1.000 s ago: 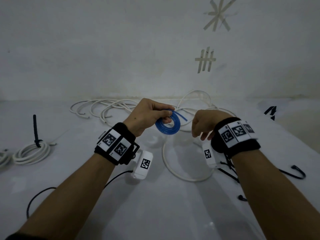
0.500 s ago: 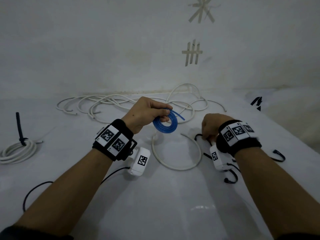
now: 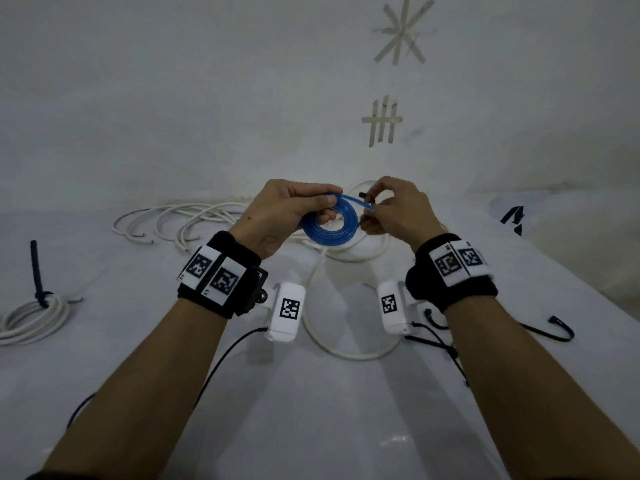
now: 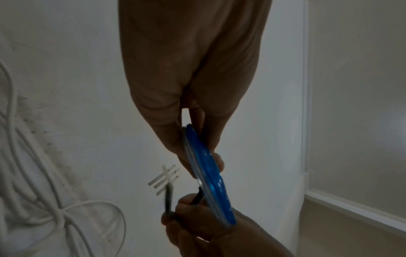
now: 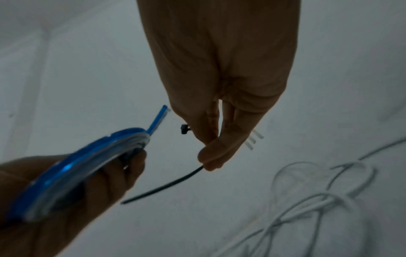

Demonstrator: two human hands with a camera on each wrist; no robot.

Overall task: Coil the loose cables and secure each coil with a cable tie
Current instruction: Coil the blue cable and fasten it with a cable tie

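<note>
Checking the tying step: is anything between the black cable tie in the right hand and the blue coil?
Nothing visible. The right hand pinches the thin black plastic cable tie beside the coiled blue cable gripped by the left hand.

White coil [image 3: 31, 318]: cut off by left edge, head view. Tie [image 5: 163, 186]: middle hidden inside right hand [image 5: 222, 90]. Loose cables [image 4: 33, 173]: blurred.
</note>
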